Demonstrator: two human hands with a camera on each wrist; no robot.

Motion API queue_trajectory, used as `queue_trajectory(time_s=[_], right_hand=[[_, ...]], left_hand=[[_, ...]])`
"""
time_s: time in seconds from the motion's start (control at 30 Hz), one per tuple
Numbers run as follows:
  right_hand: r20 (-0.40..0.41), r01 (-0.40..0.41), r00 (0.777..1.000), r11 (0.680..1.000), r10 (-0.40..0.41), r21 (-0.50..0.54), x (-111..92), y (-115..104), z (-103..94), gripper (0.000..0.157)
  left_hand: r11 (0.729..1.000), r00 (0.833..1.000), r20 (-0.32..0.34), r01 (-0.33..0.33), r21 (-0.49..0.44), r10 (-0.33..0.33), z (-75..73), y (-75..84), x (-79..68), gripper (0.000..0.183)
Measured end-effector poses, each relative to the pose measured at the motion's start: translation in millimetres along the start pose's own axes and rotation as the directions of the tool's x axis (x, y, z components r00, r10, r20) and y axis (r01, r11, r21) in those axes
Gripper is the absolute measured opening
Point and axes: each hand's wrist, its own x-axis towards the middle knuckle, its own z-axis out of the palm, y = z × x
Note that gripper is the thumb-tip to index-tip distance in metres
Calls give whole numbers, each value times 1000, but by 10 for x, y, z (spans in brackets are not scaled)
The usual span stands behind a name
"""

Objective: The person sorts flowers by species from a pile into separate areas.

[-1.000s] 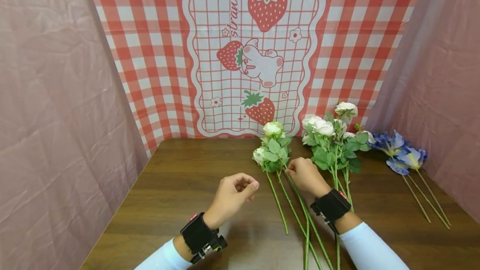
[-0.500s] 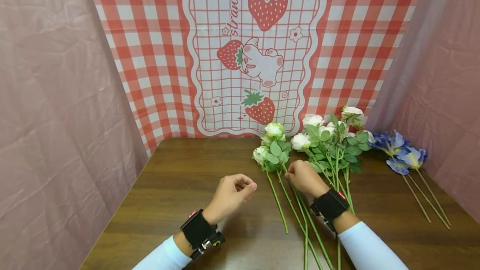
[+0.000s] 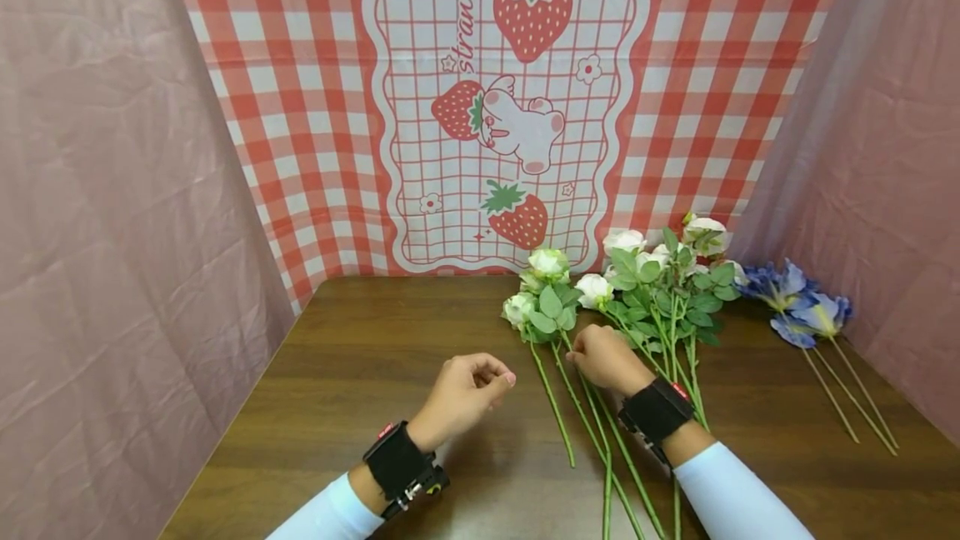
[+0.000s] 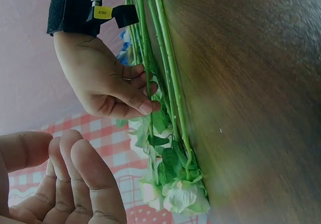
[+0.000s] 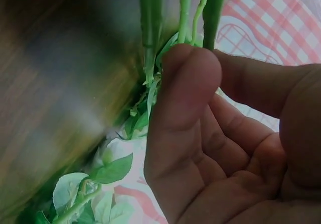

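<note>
My right hand pinches a green flower stem between thumb and fingertips, just below the leaves. It is beside a small group of greenish-white roses, whose long stems lie towards the front edge. To the right, a larger bunch of white roses spreads over the table, one white bloom hanging lower at its left. My left hand hovers left of the stems, fingers loosely curled, holding nothing. In the right wrist view, fingertips cover part of the pinched stem.
Blue flowers with thin stems lie at the table's right side. A red checked strawberry cloth hangs behind the wooden table. Pink curtains flank both sides.
One white rose has dropped down and left from the right bunch, near the greenish-white roses. My right hand keeps its pinch, shifting slightly left. My left hand has hardly moved.
</note>
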Motion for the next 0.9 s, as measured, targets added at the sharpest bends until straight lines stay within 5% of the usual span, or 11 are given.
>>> queue_trajectory(time_s=[0.33, 0.6, 0.73, 0.9], right_hand=[[9, 1, 1000, 999, -1, 40, -14, 5, -8, 44], [8, -11, 1000, 998, 11, 55, -71, 5, -57, 51], [-114, 34, 993, 999, -30, 30, -126, -128, -148, 38], [-259, 176, 951, 984, -167, 11, -185, -425, -191, 17]], left_hand=[[1000, 1000, 4, 2, -11, -2, 1, -6, -8, 13], [997, 998, 63, -10, 77, 5, 50, -60, 24, 9], [991, 997, 58, -55, 121, 48, 45, -48, 45, 9], [973, 993, 53, -112, 202, 104, 5, -29, 127, 10]])
